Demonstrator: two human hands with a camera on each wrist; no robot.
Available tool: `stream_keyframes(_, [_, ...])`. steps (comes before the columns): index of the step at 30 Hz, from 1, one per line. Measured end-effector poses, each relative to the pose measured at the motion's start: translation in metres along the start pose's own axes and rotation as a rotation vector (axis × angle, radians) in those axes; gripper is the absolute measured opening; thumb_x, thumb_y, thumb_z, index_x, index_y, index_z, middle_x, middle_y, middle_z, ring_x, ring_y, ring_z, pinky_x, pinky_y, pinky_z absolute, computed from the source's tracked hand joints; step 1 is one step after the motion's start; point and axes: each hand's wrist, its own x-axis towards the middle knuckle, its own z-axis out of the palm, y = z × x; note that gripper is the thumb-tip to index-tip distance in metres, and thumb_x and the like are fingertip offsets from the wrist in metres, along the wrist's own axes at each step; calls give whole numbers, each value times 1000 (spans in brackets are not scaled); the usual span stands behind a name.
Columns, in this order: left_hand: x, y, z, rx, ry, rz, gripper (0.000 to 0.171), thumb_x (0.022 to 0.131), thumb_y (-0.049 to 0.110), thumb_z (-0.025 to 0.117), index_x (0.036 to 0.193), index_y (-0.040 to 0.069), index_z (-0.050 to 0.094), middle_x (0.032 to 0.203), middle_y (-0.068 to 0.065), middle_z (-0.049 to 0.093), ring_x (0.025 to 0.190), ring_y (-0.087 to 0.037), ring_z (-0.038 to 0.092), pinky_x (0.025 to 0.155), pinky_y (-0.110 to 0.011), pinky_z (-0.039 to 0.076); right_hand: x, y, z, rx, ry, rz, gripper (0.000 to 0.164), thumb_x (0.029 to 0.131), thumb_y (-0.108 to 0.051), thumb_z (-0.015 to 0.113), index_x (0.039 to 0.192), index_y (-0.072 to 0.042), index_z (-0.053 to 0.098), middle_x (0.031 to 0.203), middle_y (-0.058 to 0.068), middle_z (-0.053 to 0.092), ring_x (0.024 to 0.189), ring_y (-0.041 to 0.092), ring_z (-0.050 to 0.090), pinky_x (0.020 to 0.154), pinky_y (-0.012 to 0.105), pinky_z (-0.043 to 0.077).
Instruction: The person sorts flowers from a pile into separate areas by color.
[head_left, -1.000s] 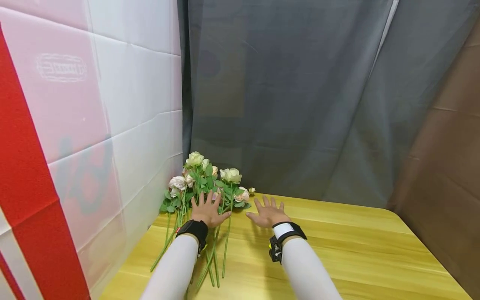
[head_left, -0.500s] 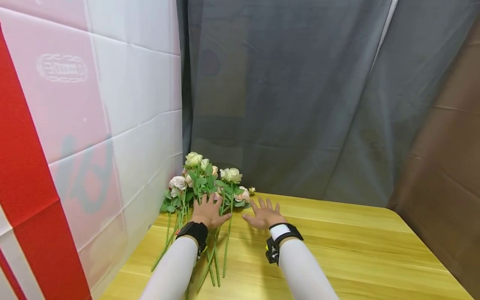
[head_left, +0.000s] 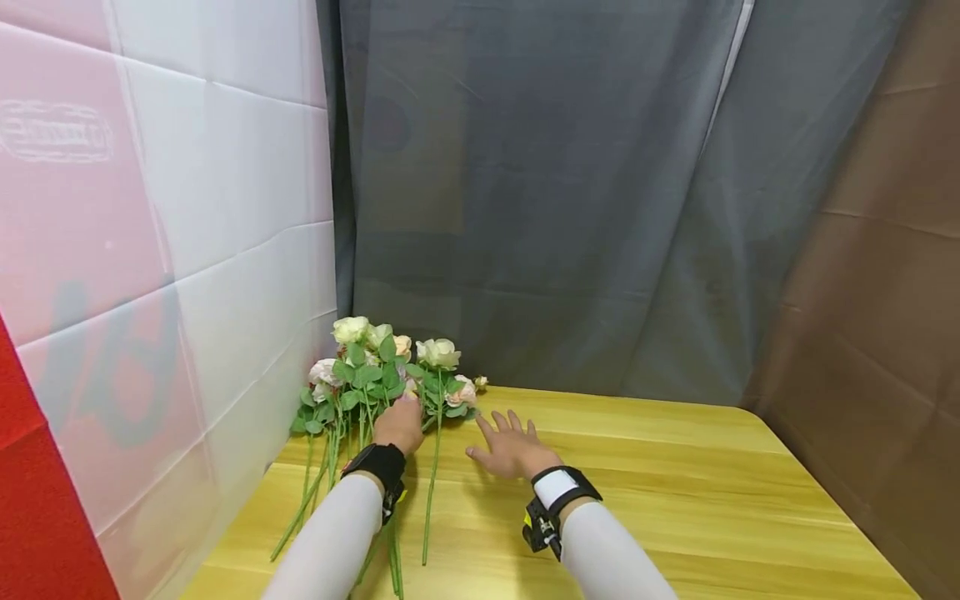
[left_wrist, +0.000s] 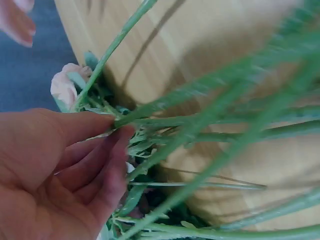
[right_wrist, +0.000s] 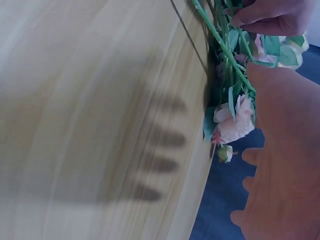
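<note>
A heap of long-stemmed roses, cream and pale pink with green leaves, lies at the back left of the table. My left hand (head_left: 401, 423) reaches in just below the blooms. Its thumb and fingertips pinch a green rose stem (left_wrist: 200, 87) in the left wrist view, while other stems cross close by. To the right of the heap, my right hand (head_left: 513, 450) is held over the table with fingers spread, holding nothing; its shadow falls on the wood in the right wrist view. A pink rose (right_wrist: 235, 120) and a small bud (right_wrist: 226, 153) lie near it.
The yellow wood-grain table (head_left: 637, 500) extends to the right of the flowers. A white and pink cloth wall (head_left: 247, 200) stands close on the left, a grey curtain (head_left: 540, 208) behind, and a brown cloth (head_left: 862, 292) on the right.
My left hand has gone from spread fingers over the stems to pinching one, and some stems have shifted. My right hand stays spread. The head view has turned slightly right.
</note>
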Motion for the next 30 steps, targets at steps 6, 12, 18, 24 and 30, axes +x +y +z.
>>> stream_keyframes(6, [-3, -11, -10, -183, -143, -72, 30, 88, -10, 66, 117, -7, 66, 102, -26, 67, 64, -25, 64, 52, -31, 44, -10, 1, 6, 38, 4, -32, 70, 105, -57, 43, 160, -15, 35, 164, 18, 31, 152, 45, 21, 121, 69, 17])
stream_keyframes(12, [-2, -26, -30, -428, -212, -148, 9, 96, -8, 55, 103, -8, 60, 78, -19, 62, 52, -19, 62, 49, -26, 43, -16, 5, 0, 64, 26, -61, 68, 106, -52, 47, 160, -14, 34, 163, 19, 31, 151, 46, 23, 119, 71, 18])
stream_keyframes(18, [-1, -28, -58, -547, -130, -42, 48, 98, -6, 50, 66, 19, 25, 58, 2, 22, 52, -12, 23, 58, -32, 25, -16, -1, -13, 186, 40, -115, 69, 107, -45, 51, 162, -10, 28, 162, 22, 31, 149, 45, 30, 118, 65, 29])
stream_keyframes(24, [-7, -3, -73, -708, -64, -9, 51, 95, -9, 59, 61, 16, 30, 56, -2, 35, 51, -20, 51, 57, -30, 54, -15, -32, -18, 679, -15, -193, 63, 105, -26, 60, 155, 2, 35, 145, 28, 52, 123, 44, 61, 95, 53, 58])
stream_keyframes(30, [-12, 27, -67, -793, -31, 4, 35, 95, -7, 63, 63, 5, 54, 74, -17, 69, 67, -28, 73, 61, -32, 63, -17, -58, -20, 1082, -56, -167, 37, 102, -2, 59, 133, 16, 52, 109, 28, 70, 93, 41, 73, 77, 47, 64])
